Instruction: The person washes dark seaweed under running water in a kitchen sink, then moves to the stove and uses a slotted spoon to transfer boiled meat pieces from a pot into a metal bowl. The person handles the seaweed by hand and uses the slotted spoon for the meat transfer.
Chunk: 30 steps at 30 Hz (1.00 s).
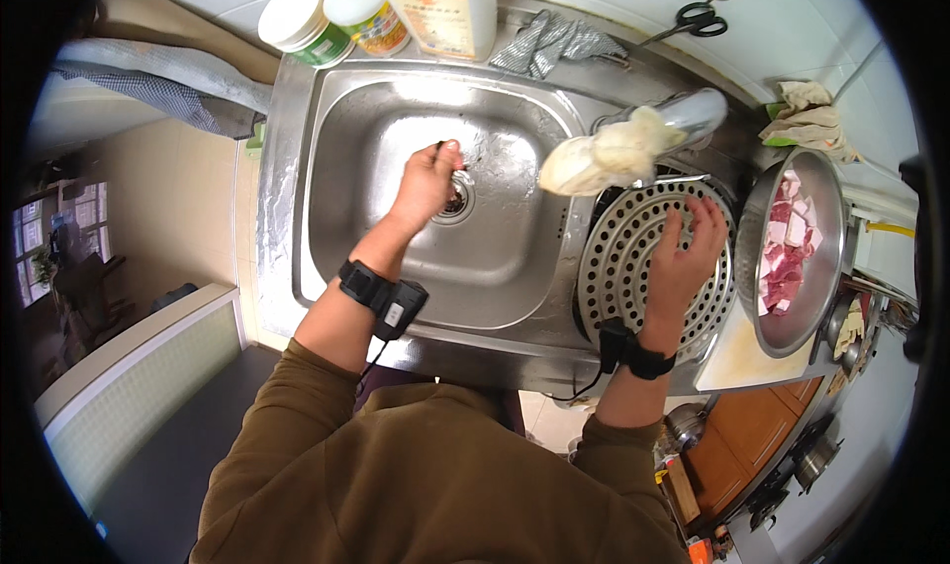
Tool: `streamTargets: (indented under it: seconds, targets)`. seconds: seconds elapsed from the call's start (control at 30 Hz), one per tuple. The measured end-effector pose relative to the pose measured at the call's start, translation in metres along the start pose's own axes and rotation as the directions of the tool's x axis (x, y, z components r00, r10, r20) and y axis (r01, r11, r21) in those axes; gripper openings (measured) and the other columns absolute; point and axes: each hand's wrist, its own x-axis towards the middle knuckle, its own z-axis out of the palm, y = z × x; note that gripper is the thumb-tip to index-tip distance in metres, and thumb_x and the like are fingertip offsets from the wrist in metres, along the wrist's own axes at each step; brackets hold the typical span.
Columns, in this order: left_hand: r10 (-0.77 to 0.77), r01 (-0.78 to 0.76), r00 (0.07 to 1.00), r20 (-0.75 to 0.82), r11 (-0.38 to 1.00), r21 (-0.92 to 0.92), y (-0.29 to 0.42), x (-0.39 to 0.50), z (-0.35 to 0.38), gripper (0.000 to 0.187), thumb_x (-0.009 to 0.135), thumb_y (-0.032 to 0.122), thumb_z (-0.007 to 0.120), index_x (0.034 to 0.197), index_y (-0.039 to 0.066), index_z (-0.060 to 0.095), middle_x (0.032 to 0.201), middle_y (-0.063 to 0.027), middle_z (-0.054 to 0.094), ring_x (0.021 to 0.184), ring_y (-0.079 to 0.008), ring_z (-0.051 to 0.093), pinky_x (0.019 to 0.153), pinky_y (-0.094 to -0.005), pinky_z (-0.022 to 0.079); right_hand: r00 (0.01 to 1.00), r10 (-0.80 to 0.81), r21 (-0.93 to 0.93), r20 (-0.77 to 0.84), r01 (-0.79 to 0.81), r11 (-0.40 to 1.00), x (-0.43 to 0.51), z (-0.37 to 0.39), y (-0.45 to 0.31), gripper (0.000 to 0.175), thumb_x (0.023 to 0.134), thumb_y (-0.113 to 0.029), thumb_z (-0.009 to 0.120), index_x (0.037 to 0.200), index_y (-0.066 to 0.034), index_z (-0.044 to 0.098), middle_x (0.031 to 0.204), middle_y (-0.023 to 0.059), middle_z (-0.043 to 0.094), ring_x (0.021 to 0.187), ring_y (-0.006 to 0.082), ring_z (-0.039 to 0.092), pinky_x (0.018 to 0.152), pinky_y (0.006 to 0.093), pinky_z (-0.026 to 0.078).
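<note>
My left hand (428, 183) is inside the stainless steel sink basin (475, 289), just above the drain (454, 200). Its fingers are curled, thumb against forefinger. A small dark and reddish bit shows at the fingertips; whether it is gripped is unclear. To the right, my right hand (686, 256) is over a round perforated metal steamer plate (620, 267), fingers apart and nothing in them. Dark scraps sit in the drain opening. A cream cloth (608, 156) covers the end of the metal faucet (694, 115), beyond the right hand.
A steel bowl (805, 326) of cubed raw meat (788, 245) stands right of the plate, by a cutting board (742, 352). Along the back are a white tub (304, 26), a pump bottle (369, 15), a large jug (445, 15), a crumpled cloth (553, 44) and hanging scissors (694, 22).
</note>
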Motion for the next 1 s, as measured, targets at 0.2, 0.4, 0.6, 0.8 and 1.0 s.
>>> streamTargets:
  seconds: [0.2,0.4,0.6,0.8,1.0]
  targets:
    - [-0.169,0.166,0.985,-0.043,0.829,0.534,-0.049,-0.017,-0.070,0.043,0.094,0.038,0.049,0.070,0.003,0.057,0.059,-0.0056,0.054,0.051,-0.0122,0.048,0.052,-0.0292,0.042,0.982,-0.051,0.043,0.183,0.043,0.998,-0.076,0.024,-0.043,0.017,0.080,-0.006,0.062,0.096,-0.0004,0.060,0.114,0.0180,0.051,0.103,0.0327,0.052,0.087,0.0393,0.043]
    - [0.168,-0.447,0.883,0.438,0.583,0.679,-0.040,-0.064,-0.098,0.034,0.093,0.033,0.049,0.087,0.002,0.062,0.073,-0.0168,0.063,0.067,-0.0316,0.061,0.064,-0.0390,0.049,0.920,-0.143,0.139,0.365,0.098,0.985,-0.140,0.041,-0.101,0.014,0.079,-0.006,0.062,0.092,-0.0011,0.060,0.111,0.0177,0.053,0.101,0.0336,0.053,0.086,0.0403,0.043]
    - [0.416,-0.405,0.907,0.060,0.828,0.387,-0.020,-0.114,-0.189,0.025,0.095,0.025,0.046,0.107,0.006,0.058,0.073,-0.0169,0.060,0.067,-0.0297,0.061,0.068,-0.0371,0.049,0.884,-0.208,0.068,0.418,0.198,0.978,-0.189,0.029,-0.155,0.016,0.081,-0.006,0.061,0.096,-0.0013,0.059,0.110,0.0185,0.054,0.102,0.0352,0.052,0.088,0.0416,0.042]
    - [0.214,-0.219,0.898,-0.383,0.975,0.032,-0.042,-0.145,-0.367,0.035,0.096,0.037,0.045,0.100,0.004,0.057,0.070,0.0003,0.054,0.057,-0.0059,0.048,0.051,-0.0208,0.040,0.889,-0.138,-0.043,0.436,0.174,0.984,-0.220,0.009,-0.181,0.012,0.085,-0.008,0.058,0.094,-0.0005,0.060,0.112,0.0191,0.054,0.105,0.0349,0.052,0.089,0.0403,0.042]
    - [0.091,-0.054,0.938,-0.335,0.992,0.117,-0.130,-0.111,-0.466,0.070,0.090,0.063,0.035,0.123,0.002,0.047,0.114,-0.0137,0.052,0.105,-0.0205,0.049,0.093,-0.0310,0.037,0.896,-0.178,-0.084,0.406,0.231,0.969,-0.229,0.002,-0.215,0.012,0.086,-0.009,0.058,0.093,-0.0001,0.060,0.108,0.0183,0.056,0.103,0.0340,0.054,0.087,0.0400,0.044]
